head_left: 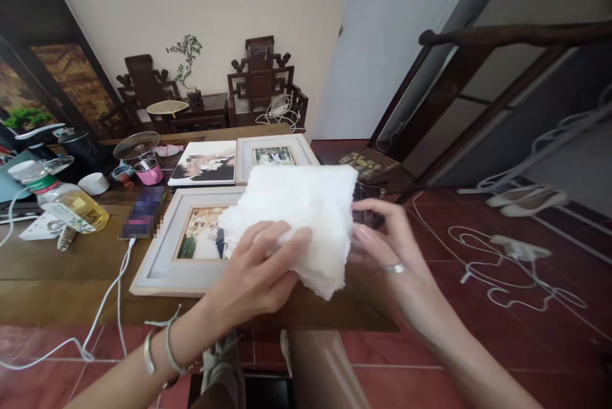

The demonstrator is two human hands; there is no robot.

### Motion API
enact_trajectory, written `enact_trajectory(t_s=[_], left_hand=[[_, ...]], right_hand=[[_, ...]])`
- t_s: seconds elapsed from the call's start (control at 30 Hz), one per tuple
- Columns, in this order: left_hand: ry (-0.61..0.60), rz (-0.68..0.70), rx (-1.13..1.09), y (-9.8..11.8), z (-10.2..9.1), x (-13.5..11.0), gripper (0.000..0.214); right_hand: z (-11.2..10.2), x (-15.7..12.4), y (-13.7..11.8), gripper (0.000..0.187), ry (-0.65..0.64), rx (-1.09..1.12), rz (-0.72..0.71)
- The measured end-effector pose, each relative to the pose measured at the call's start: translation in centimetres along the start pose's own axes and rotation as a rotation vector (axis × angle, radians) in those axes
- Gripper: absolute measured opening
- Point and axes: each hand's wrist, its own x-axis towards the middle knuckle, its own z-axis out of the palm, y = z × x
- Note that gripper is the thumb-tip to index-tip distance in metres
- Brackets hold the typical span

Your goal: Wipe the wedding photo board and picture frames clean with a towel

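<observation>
A soft, folded white tissue [301, 199] with ragged edges is held above the near edge of the table. My left hand [268, 262] is closed on its lower left part, fingers lying over the top. At the tissue's right edge, my right hand [387, 237] has its thumb and index fingertips against the border, with a gap showing between them; its other fingers are mostly hidden. Partly behind the tissue, a large framed photo [157, 256] lies flat on the table. Farther back lie a smaller framed photo [301, 148] and an unframed photo panel [203, 170].
On the wooden table's [48, 301] left are a phone [143, 211] on a charging cable, an oil bottle [71, 202], a power strip [43, 225], a white cup [94, 183] and a pink mug [149, 172]. Cables [507, 269] and white shoes [526, 199] lie on the red floor at right.
</observation>
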Motion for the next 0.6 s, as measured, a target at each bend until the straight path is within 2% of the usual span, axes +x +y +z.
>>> enact_trajectory(t_s=[0.1,0.17,0.23,0.3,0.37,0.47,0.57,0.6], left_hand=[[-0.045,0.178,0.078,0.1,0.9,-0.6,0.029],[-0.125,0.267,0.097,0.0,1.4,-1.1,0.027],[-0.191,0.334,0.108,0.1,2.0,-1.7,0.028],[-0.227,0.368,0.137,0.4,2.6,-2.1,0.028],[-0.258,0.371,0.175,0.9,3.3,-2.3,0.028],[-0.348,0.302,0.138,1.9,3.6,-1.9,0.03],[-0.487,0.18,-0.052,2.2,1.9,-1.4,0.029],[-0.499,0.086,-0.088,1.8,0.9,-1.4,0.029]], right_hand=[[-0.5,0.3,0.6,0.041,-0.127,0.23,0.327],[-0.6,0.6,0.8,0.048,-0.196,0.361,0.46],[-0.5,1.0,1.0,0.051,-0.201,0.432,0.504],[0.0,1.4,1.4,0.052,-0.122,0.441,0.481],[0.3,1.9,1.9,0.056,0.037,0.379,0.386],[-0.2,2.9,2.2,0.067,0.276,0.164,0.142],[-2.3,4.2,1.6,0.068,0.517,-0.211,-0.269],[-3.1,4.6,1.2,0.063,0.562,-0.369,-0.389]])
